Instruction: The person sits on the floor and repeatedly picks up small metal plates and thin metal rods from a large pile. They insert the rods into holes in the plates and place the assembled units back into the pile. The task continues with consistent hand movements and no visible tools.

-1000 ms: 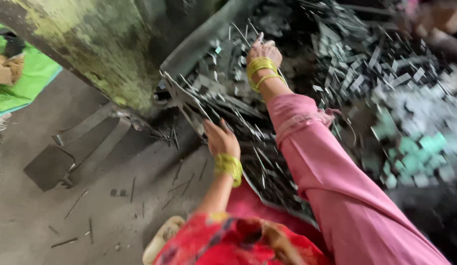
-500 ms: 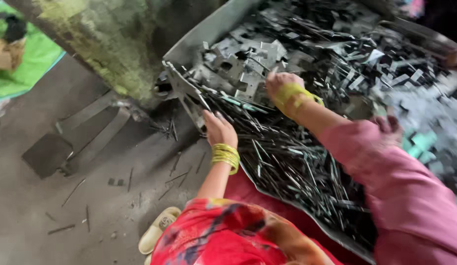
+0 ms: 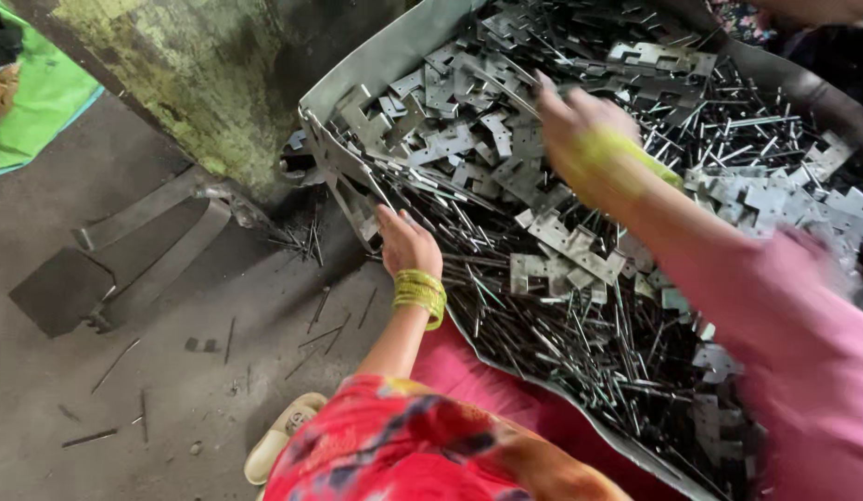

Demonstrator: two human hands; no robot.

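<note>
A large grey metal tray [image 3: 357,79] holds a heap of thin metal pins [image 3: 543,343] and flat hinge plates [image 3: 561,241]. My left hand [image 3: 405,243], with yellow bangles on the wrist, lies palm down on the pins at the tray's near left rim, fingers stretched forward. My right hand [image 3: 580,125] is blurred and hovers over the hinge plates in the middle of the tray, also wearing yellow bangles, with a pink sleeve behind it. Whether it holds anything is not visible.
A mossy concrete block [image 3: 199,83] stands left of the tray. Loose pins [image 3: 329,325] and flat metal strips [image 3: 144,241] lie on the grey floor. A green mat [image 3: 32,102] is at far left and a sandal [image 3: 278,445] sits near my red patterned clothing.
My right hand has moved from the tray's far left part toward its middle. My left hand stays at the tray's rim. The view has shifted closer over the tray.
</note>
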